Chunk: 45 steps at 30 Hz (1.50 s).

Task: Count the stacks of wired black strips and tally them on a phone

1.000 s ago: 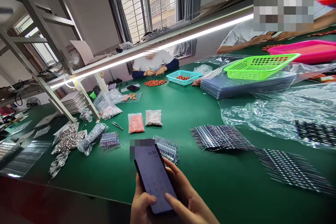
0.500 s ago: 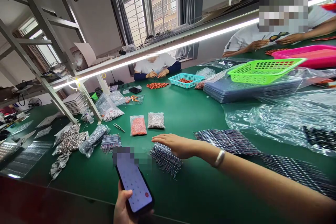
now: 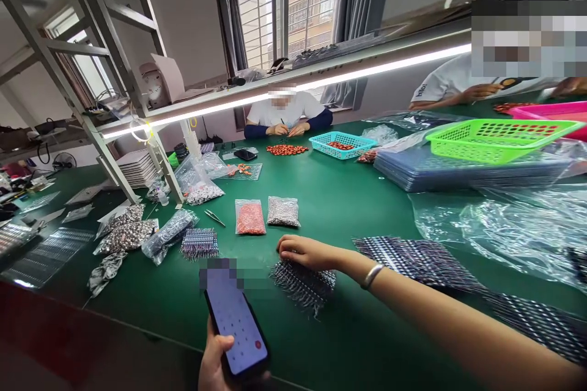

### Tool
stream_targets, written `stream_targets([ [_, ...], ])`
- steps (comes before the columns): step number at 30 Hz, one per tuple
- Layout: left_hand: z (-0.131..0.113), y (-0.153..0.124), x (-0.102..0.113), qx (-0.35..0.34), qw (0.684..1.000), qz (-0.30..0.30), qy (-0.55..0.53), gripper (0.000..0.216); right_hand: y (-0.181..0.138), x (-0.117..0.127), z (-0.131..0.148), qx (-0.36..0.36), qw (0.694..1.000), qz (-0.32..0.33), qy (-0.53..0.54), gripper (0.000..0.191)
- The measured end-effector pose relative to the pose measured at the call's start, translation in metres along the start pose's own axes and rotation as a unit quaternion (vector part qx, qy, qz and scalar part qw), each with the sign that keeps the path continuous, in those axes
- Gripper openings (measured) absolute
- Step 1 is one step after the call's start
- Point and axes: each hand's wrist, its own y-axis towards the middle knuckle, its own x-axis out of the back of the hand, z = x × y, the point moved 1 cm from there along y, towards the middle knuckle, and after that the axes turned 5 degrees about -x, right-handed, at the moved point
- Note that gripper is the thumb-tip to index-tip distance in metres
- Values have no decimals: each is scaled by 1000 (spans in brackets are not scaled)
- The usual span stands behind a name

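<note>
My left hand [image 3: 215,366] is closed round a phone [image 3: 236,324] with a lit screen, held low at the near table edge. My right hand [image 3: 305,252] reaches out over the green table [image 3: 348,208] with its fingers curled down on a bundle of small striped wire parts [image 3: 302,281]. A silver bracelet [image 3: 371,276] sits on that wrist. Beyond the hand lie a bag of orange pieces [image 3: 250,217] and a bag of grey pieces [image 3: 283,211]. A second striped bundle [image 3: 199,243] lies to the left.
Long strips of striped parts [image 3: 413,255] and clear plastic sheeting [image 3: 509,220] cover the right side. A green basket [image 3: 499,137] rests on stacked trays; a teal basket [image 3: 343,144] stands farther back. Two other people work at the far side. A metal rack [image 3: 114,134], tweezers [image 3: 214,217] and bags lie left.
My right hand left the phone, reached out to the striped bundle, and its fingers have now curled down onto it. My left hand keeps the phone, lowered to the left.
</note>
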Motion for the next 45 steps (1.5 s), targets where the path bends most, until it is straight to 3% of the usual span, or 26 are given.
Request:
stream_targets([
  [11,6,2,4,8,1000,17,-17,71,-10,3,-13,-67,994,-3,88,39],
  [15,3,0,2,3,1000,19,-8,69,-12,13,-18,-88,988,44,116,41],
  [22,4,-1,3,11,1000,24,-10,71,-18,32,-38,-136,970,126,156,69],
  [30,6,2,4,8,1000,27,-12,74,-13,41,-30,-127,970,172,114,67],
  [40,5,1,5,1,999,32,-16,68,-4,41,-20,-103,970,214,54,51],
  [45,6,1,6,2,999,32,-14,70,-9,38,-27,-124,962,237,55,57],
])
